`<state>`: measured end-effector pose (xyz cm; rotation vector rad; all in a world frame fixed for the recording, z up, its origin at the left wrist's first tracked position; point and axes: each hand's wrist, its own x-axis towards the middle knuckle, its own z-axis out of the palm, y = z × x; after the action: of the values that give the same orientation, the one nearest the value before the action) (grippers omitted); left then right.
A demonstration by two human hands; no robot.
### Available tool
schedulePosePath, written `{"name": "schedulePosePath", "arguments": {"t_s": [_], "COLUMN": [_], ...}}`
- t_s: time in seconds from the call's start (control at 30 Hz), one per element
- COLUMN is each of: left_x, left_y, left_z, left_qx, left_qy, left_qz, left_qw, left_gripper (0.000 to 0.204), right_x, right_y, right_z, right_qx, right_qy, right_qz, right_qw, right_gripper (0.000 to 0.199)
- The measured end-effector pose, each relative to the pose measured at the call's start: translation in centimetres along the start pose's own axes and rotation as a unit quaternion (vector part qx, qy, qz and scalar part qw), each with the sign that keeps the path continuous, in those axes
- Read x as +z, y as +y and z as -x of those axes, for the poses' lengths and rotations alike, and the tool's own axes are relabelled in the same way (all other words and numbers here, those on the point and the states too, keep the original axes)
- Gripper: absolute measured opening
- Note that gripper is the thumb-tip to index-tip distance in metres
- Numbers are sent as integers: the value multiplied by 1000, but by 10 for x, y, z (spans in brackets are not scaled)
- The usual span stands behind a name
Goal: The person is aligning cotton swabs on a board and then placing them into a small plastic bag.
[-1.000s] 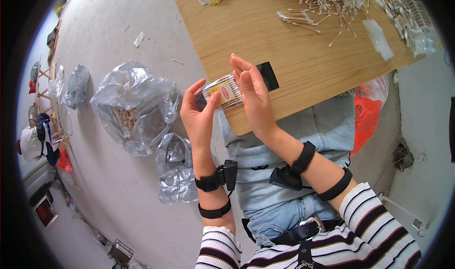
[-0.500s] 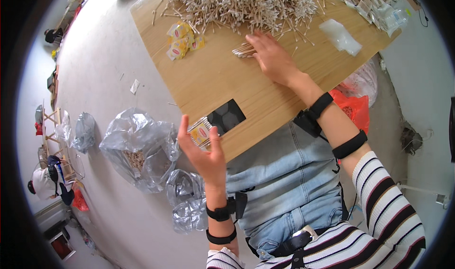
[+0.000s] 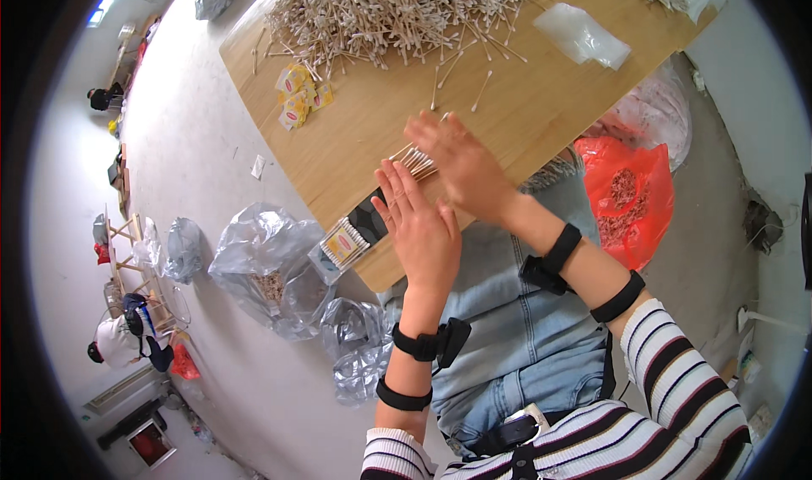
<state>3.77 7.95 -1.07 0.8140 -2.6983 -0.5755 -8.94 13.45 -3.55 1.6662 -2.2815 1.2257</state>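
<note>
white-tipped, brown-stemmed cotton swabs bunch between your loosely spread left hand and right hand, fingers too blurred to tell, bare wooden tabletop open to its left edge.

Grey floor spreads past the left edge of the wooden table, brightest beyond its far-left corner. A wooden frame stands farther left, a pale wall beyond the right edge.

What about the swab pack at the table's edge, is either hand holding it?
No, the pack lies at the edge of the table, apart from the left hand and right hand, both by a swab bundle.
</note>
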Motion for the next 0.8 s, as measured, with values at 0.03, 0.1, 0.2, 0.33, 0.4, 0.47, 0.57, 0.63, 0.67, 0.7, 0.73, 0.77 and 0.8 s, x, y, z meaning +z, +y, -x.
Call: {"name": "schedulePosePath", "arguments": {"t_s": [0.03,0.1,0.2,0.33,0.4,0.47,0.57,0.63,0.67,0.7,0.73,0.77,0.8], "left_x": [3,14,27,33,32,32,28,27,26,26,27,27,27], "left_y": [0,1,-1,-4,-5,-6,-9,-8,-8,-8,-7,-7,-8], "left_z": [-3,-9,-15,-21,-22,-22,-20,-16,-13,-11,-9,-8,-7], "left_qx": [5,10,23,21,20,23,22,23,26,26,23,21,21], "left_qy": [-11,-23,-22,-15,-16,-18,-24,-24,-24,-24,-31,-38,-38], "left_qz": [-24,-49,-115,-152,-153,-154,-153,-146,-139,-137,-132,-127,-124], "left_qw": [1000,999,993,988,988,988,988,989,990,990,990,991,991], "left_gripper": [71,72,83,93,93,94,94,93,93,93,95,97,97], "right_x": [-3,-13,-18,-18,-22,-25,-37,-46,-49,-50,-48,-42,-35], "right_y": [7,28,47,52,50,48,48,50,52,55,55,55,52], "right_z": [-2,-4,-4,-1,0,2,0,-6,-10,-13,-18,-23,-28], "right_qx": [2,31,-8,-6,-13,-14,-8,1,24,48,48,24,1], "right_qy": [3,20,4,15,43,30,-11,-40,-52,-64,-65,-57,-50], "right_qz": [-5,54,46,28,48,61,103,134,153,175,176,166,155], "right_qw": [1000,998,999,999,998,998,995,990,986,981,981,984,987], "right_gripper": [63,63,48,31,15,18,22,23,25,26,26,25,25]}}
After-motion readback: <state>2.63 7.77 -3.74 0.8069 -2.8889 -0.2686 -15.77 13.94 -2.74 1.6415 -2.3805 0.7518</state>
